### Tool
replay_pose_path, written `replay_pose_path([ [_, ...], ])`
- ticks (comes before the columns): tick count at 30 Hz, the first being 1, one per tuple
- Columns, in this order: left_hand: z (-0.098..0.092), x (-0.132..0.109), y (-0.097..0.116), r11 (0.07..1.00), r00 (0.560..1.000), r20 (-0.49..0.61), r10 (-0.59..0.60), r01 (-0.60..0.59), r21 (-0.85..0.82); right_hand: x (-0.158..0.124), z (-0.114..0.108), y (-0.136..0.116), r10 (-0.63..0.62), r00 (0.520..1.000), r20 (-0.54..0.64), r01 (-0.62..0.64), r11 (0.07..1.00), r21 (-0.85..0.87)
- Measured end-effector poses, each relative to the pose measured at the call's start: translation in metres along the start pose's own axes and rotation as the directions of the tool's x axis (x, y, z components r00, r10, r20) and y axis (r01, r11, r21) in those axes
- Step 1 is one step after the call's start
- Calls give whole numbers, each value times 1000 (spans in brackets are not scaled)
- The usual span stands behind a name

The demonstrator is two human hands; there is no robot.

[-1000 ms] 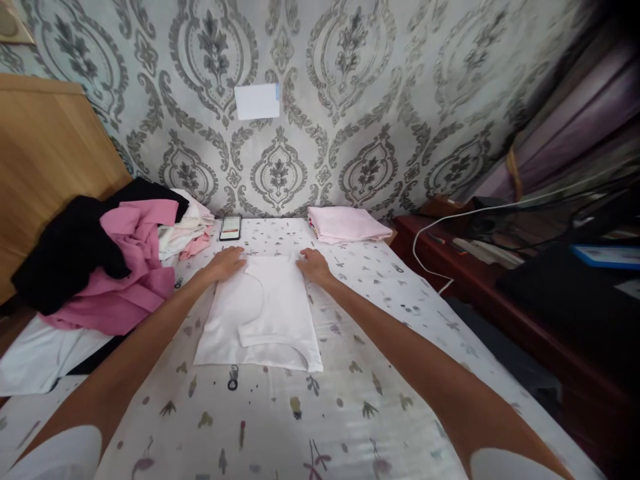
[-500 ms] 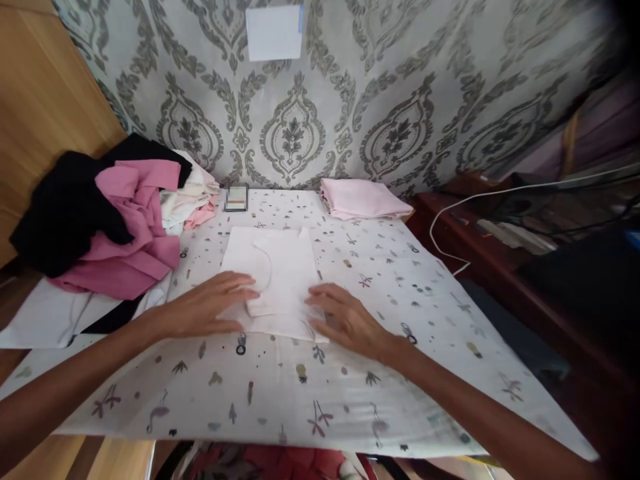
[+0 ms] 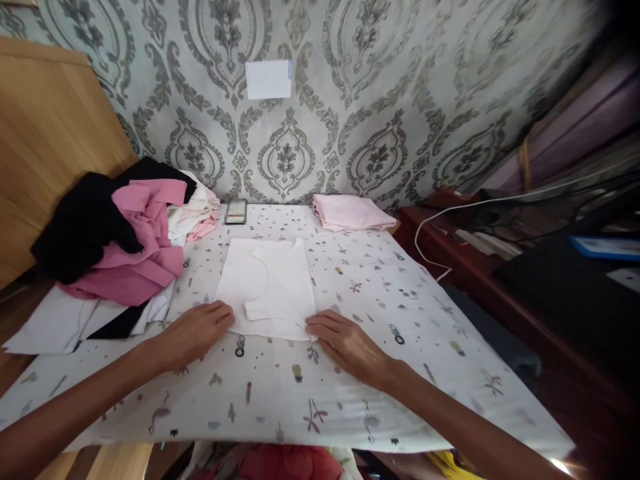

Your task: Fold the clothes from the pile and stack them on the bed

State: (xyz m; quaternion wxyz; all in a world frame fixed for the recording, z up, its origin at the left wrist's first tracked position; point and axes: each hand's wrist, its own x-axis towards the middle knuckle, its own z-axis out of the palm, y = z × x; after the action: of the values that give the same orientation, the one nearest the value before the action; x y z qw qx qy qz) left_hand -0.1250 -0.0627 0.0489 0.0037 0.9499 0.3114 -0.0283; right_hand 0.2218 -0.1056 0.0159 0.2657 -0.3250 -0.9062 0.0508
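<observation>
A white sleeveless top [image 3: 280, 287] lies folded flat on the patterned white cloth, a curved opening edge showing across its middle. My left hand [image 3: 203, 333] is at its near left corner, fingers closed together on the edge. At the near right corner, my right hand [image 3: 353, 343] pinches the fabric between thumb and fingers. The parts of the top under the fingertips are hidden.
The patterned cloth [image 3: 280, 393] covers the table. On the left is a heap of black, white and pink clothes [image 3: 145, 260]. A folded pink cloth [image 3: 355, 212] and a small framed card [image 3: 236, 212] lie at the back. A white cable [image 3: 417, 233] hangs right.
My hands have moved from over the top to its near corners, the left going outward and down. The fabric lies smoother. The view has tilted up slightly.
</observation>
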Motion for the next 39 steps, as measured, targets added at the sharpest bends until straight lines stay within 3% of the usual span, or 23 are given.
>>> replay_pose_path([
  [4, -11, 0, -8, 949, 989, -59, -135, 112, -293, -1, -3, 2, 143, 989, -34, -134, 973, 189],
  [8, -29, 13, -31, 717, 943, -26, -331, 234, -657, 15, -13, 16, 439, 898, -38, -390, 832, 394],
  [11, -35, 37, -57, 539, 894, -45, -447, 228, -811, 42, -16, 43, 553, 830, -71, -439, 726, 529],
  [15, -28, 84, -95, 381, 782, -98, -616, 186, -906, 89, -7, 101, 638, 765, -88, -428, 605, 671],
  [18, -16, 119, -121, 371, 714, -113, -691, 216, -903, 121, 7, 143, 747, 664, -38, -553, 525, 647],
  [20, -5, 137, -134, 396, 693, -101, -714, 281, -874, 135, 18, 165, 795, 606, -27, -621, 494, 609],
  [25, 19, 156, -151, 465, 681, -111, -724, 362, -808, 141, 41, 193, 828, 554, -88, -684, 513, 518],
  [30, 23, 157, -158, 546, 669, -154, -728, 429, -719, 138, 39, 196, 810, 563, -164, -719, 578, 387],
  [33, 14, 157, -148, 598, 633, -212, -745, 493, -632, 142, 32, 185, 802, 563, -201, -745, 597, 298],
  [34, 10, 157, -140, 649, 635, -263, -726, 505, -569, 144, 31, 179, 780, 585, -223, -738, 626, 253],
  [35, 7, 159, -131, 713, 659, -318, -681, 499, -493, 146, 31, 172, 737, 631, -243, -711, 674, 198],
  [37, 5, 162, -107, 848, 765, -382, -519, 404, -344, 149, 35, 155, 592, 770, -239, -593, 802, 74],
  [39, 11, 167, -84, 928, 879, -337, -338, 252, -275, 150, 45, 141, 436, 889, -137, -443, 896, -20],
])
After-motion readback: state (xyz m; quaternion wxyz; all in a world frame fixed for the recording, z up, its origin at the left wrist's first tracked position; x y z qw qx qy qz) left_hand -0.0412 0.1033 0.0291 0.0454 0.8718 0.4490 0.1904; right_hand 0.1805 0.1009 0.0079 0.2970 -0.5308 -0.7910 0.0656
